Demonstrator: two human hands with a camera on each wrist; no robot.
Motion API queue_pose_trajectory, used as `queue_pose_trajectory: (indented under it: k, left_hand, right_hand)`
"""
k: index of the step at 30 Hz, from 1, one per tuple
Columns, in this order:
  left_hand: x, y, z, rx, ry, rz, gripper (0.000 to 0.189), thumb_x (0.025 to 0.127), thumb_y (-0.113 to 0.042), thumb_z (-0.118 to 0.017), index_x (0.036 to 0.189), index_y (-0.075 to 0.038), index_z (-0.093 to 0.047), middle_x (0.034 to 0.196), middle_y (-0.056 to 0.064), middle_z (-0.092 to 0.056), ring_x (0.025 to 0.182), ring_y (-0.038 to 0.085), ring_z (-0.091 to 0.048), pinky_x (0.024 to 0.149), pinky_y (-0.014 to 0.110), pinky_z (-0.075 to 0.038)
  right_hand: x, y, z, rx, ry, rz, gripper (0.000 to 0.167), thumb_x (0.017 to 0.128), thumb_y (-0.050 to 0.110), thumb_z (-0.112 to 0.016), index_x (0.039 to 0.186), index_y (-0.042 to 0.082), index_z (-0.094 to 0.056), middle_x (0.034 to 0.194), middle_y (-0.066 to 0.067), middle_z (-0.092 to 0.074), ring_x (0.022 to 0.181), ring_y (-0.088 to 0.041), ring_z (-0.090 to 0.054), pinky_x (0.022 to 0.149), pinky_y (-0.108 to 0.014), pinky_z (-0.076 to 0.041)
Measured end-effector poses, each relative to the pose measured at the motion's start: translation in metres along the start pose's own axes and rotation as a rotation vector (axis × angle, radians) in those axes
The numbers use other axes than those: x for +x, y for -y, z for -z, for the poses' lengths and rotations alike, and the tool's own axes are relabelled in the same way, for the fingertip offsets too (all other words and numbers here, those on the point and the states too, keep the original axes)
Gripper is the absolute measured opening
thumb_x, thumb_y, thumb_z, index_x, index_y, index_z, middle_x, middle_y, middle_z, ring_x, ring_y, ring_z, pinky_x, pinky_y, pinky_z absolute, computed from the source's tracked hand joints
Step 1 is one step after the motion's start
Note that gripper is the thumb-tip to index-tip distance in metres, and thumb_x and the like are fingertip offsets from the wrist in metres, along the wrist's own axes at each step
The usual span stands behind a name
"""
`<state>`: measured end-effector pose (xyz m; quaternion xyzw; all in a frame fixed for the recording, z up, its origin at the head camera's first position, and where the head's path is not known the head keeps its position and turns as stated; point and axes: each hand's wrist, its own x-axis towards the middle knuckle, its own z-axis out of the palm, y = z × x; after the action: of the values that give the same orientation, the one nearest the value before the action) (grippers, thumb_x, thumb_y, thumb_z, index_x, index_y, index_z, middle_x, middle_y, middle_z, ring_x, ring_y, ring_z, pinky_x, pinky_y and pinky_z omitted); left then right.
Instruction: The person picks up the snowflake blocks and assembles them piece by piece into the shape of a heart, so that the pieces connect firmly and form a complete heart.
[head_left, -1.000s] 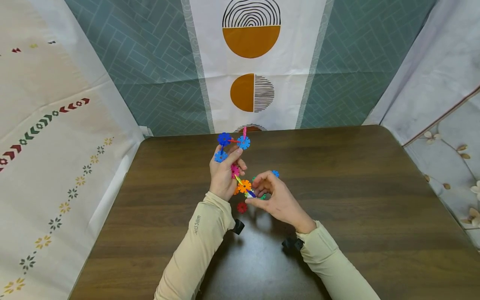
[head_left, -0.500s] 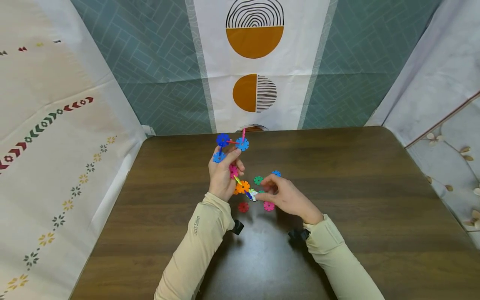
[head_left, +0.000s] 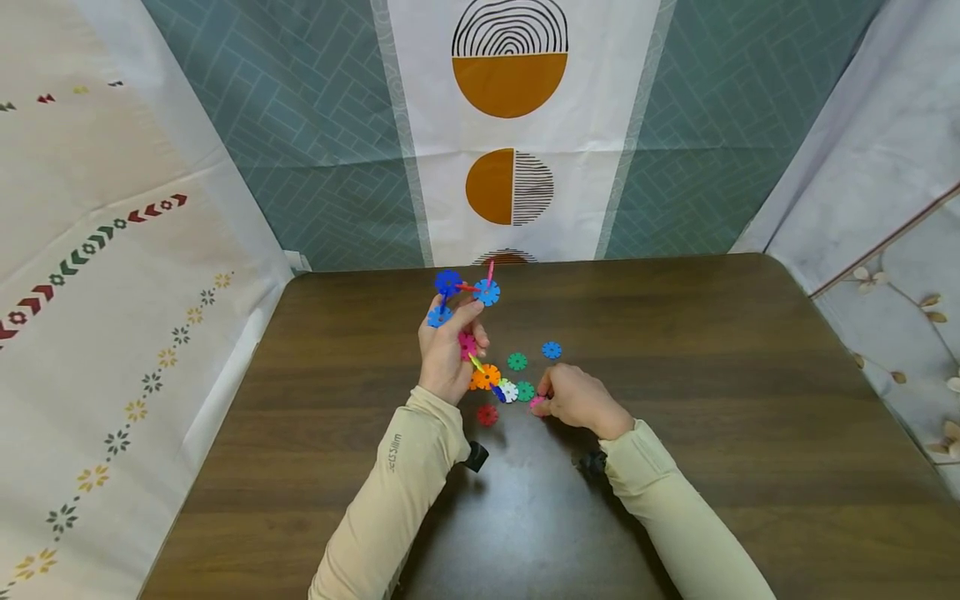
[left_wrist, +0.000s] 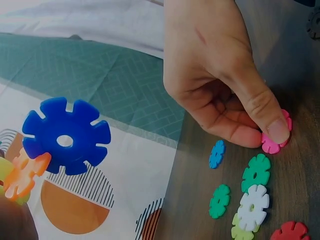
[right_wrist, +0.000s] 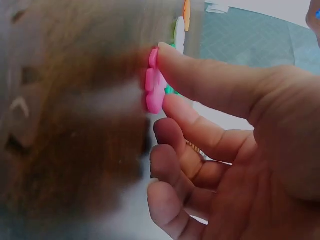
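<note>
My left hand [head_left: 446, 358] grips a chain of notched plastic flower discs slotted together edge to edge. Above the fingers the chain has a dark blue disc [head_left: 448, 281] and a lighter blue disc [head_left: 487, 292]; below them hangs an orange disc [head_left: 491, 376]. In the left wrist view a dark blue disc [left_wrist: 87, 137] of the chain shows large, joined to an orange one [left_wrist: 20, 175]. My right hand [head_left: 583, 400] is low at the table, thumb and forefinger pinching a pink disc [right_wrist: 154, 95] by its edge. Its other fingers are loosely curled.
Loose discs lie between the hands: a white one [head_left: 509, 392], green ones [head_left: 517, 361], a red one [head_left: 487, 415] nearer me and a blue one [head_left: 552, 350] farther back. The brown wooden table [head_left: 712, 375] ends at patterned cloth hangings [head_left: 322, 167].
My right hand has moved away from the chain, rightward, and down onto the pink disc, which it now pinches. A white disc shows where the hand was. My left hand stays nearly still.
</note>
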<state>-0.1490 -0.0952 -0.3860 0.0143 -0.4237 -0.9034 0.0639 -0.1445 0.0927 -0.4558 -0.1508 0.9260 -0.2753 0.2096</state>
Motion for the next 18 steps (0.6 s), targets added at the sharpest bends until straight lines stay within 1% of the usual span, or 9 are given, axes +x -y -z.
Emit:
queue_pose_trajectory:
  k: [3,6,8,10,12,13,16,18]
  left_hand:
    - [0.0,0.0,0.0,0.004,-0.005,-0.004,0.025,0.088,-0.004,-0.068,0.105,-0.009,-0.051,0.069,0.004,-0.061,0.042,0.014,-0.055,0.039,0.021,-0.046]
    - [0.0,0.0,-0.001,0.02,-0.002,0.0,0.026,0.089,-0.003,-0.066,0.11,-0.008,-0.053,0.08,0.005,-0.063,0.049,0.015,-0.061,0.042,0.022,-0.049]
    - [-0.001,0.0,-0.001,0.022,0.008,0.005,0.029,0.089,-0.002,-0.065,0.114,-0.006,-0.052,0.088,0.006,-0.064,0.057,0.017,-0.066,0.044,0.023,-0.051]
    - [-0.001,0.0,-0.001,0.024,0.021,0.012,0.031,0.089,-0.002,-0.065,0.117,-0.003,-0.05,0.09,0.009,-0.065,0.065,0.02,-0.07,0.047,0.026,-0.054]
    - [-0.002,-0.001,-0.001,0.021,0.033,0.018,0.033,0.089,-0.002,-0.065,0.118,0.0,-0.049,0.09,0.01,-0.065,0.073,0.023,-0.072,0.051,0.029,-0.056]
    - [-0.002,-0.001,-0.001,0.026,0.043,0.019,0.036,0.089,-0.002,-0.065,0.12,0.003,-0.046,0.09,0.011,-0.065,0.076,0.025,-0.072,0.054,0.03,-0.057]
    - [-0.003,-0.001,-0.001,0.046,0.07,0.034,0.034,0.09,-0.002,-0.065,0.117,0.005,-0.046,0.086,0.01,-0.062,0.085,0.03,-0.072,0.061,0.035,-0.059]
    - [-0.005,0.0,-0.002,0.064,0.086,0.049,0.03,0.09,-0.001,-0.065,0.114,0.003,-0.049,0.085,0.01,-0.06,0.088,0.033,-0.071,0.065,0.038,-0.059]
  right_hand:
    - [0.0,-0.003,0.002,0.041,0.032,0.02,0.016,0.085,0.023,-0.077,0.087,0.01,-0.068,0.075,0.005,-0.063,0.062,-0.014,-0.054,0.057,-0.028,-0.046]
    - [-0.001,-0.005,0.007,0.117,0.062,0.041,0.014,0.089,0.017,-0.072,0.091,0.006,-0.063,0.077,0.003,-0.064,0.064,-0.014,-0.055,0.059,-0.028,-0.046]
    - [-0.002,-0.006,0.012,0.18,0.054,0.07,0.013,0.092,0.015,-0.068,0.097,0.004,-0.062,0.08,0.001,-0.064,0.066,-0.016,-0.055,0.06,-0.029,-0.047]
    - [-0.003,-0.006,0.02,0.265,-0.007,0.115,0.015,0.094,0.014,-0.065,0.102,0.002,-0.061,0.083,-0.003,-0.064,0.069,-0.02,-0.055,0.062,-0.029,-0.047]
    - [-0.004,-0.003,0.029,0.36,-0.105,0.17,0.018,0.096,0.017,-0.063,0.107,0.002,-0.062,0.086,-0.005,-0.064,0.071,-0.025,-0.055,0.062,-0.03,-0.048]
    - [-0.004,-0.001,0.034,0.419,-0.162,0.196,0.02,0.097,0.019,-0.062,0.108,0.002,-0.062,0.088,-0.006,-0.064,0.072,-0.028,-0.056,0.062,-0.03,-0.049]
    - [-0.009,0.013,0.054,0.618,-0.316,0.251,0.022,0.099,0.017,-0.058,0.111,-0.001,-0.058,0.092,-0.013,-0.064,0.075,-0.03,-0.059,0.064,-0.03,-0.053]
    - [-0.01,0.022,0.065,0.736,-0.395,0.301,0.022,0.1,0.017,-0.055,0.111,-0.002,-0.053,0.093,-0.017,-0.064,0.076,-0.029,-0.063,0.065,-0.029,-0.055]
